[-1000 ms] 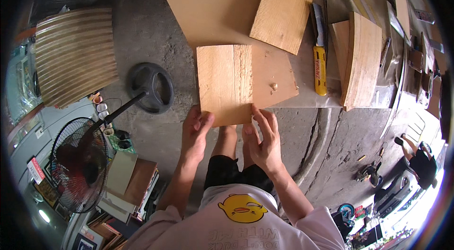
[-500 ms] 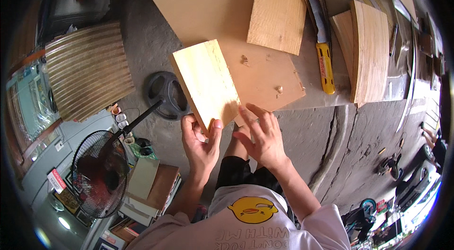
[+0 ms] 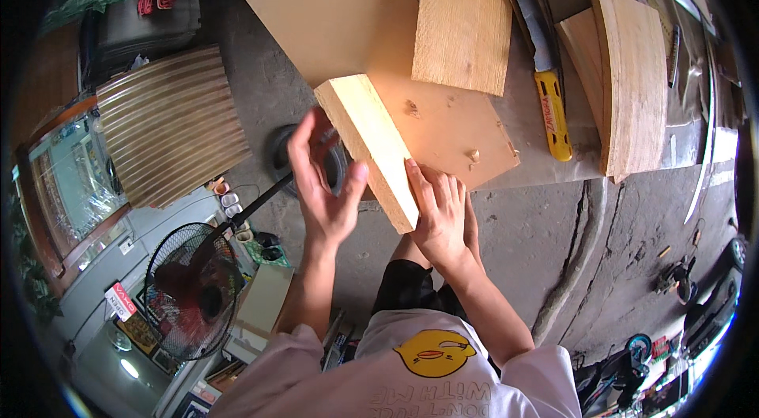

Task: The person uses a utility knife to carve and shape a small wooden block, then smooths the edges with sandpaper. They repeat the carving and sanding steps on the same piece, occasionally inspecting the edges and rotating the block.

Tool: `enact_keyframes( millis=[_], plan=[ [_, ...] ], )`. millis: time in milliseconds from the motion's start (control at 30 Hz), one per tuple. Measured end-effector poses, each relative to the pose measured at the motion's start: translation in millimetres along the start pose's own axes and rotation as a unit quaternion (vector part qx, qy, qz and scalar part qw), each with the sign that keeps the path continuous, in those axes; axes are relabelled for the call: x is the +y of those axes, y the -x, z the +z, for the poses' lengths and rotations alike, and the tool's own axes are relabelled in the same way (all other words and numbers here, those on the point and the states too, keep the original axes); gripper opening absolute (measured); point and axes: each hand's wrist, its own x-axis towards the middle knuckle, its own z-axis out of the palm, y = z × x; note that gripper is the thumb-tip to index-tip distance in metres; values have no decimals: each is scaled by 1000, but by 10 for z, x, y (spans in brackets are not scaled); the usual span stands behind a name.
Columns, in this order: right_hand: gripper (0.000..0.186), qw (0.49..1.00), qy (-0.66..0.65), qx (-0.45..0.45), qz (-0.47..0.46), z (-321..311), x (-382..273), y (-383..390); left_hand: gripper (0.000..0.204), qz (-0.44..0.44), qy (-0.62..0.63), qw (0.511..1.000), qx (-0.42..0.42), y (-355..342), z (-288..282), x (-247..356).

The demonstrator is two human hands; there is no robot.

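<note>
A pale wooden board (image 3: 371, 141) is tilted on its edge over a tan sheet (image 3: 308, 7) on the table. My right hand (image 3: 439, 212) grips the board's lower end, fingers wrapped along its right edge. My left hand (image 3: 320, 181) is open beside the board's left edge, thumb and fingers spread; whether its fingertips touch the board is unclear. Another square board (image 3: 462, 22) lies on the sheet above. To the right are a saw-like tool with a yellow handle (image 3: 553, 117) and two stacked planks (image 3: 632, 82). Small wood shavings (image 3: 474, 157) lie on the sheet.
A standing fan (image 3: 190, 291) with a round base is at the lower left, near a corrugated panel (image 3: 174, 125) and stacked boards (image 3: 265, 291). A long hose or pipe (image 3: 577, 260) runs along the concrete floor on the right. Parked two-wheelers (image 3: 632, 370) are at the lower right.
The board has turned from lying face up to standing tilted on edge. My left hand has moved up along it and spread its fingers; my right hand has closed on its lower end.
</note>
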Motion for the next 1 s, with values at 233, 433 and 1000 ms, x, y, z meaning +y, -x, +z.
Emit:
enact_keyframes(
  millis=[233,433,1000],
  plan=[
    [59,1000,21,-11,2,110,80,50,76,-45,150,984,-90,-509,-28,-246],
    [60,1000,11,-7,-1,165,87,76,82,-46,193,978,-66,-459,40,-436],
    [55,999,-26,2,26,30,28,567,88,-108,104,987,-52,615,-425,-865]
  ],
)
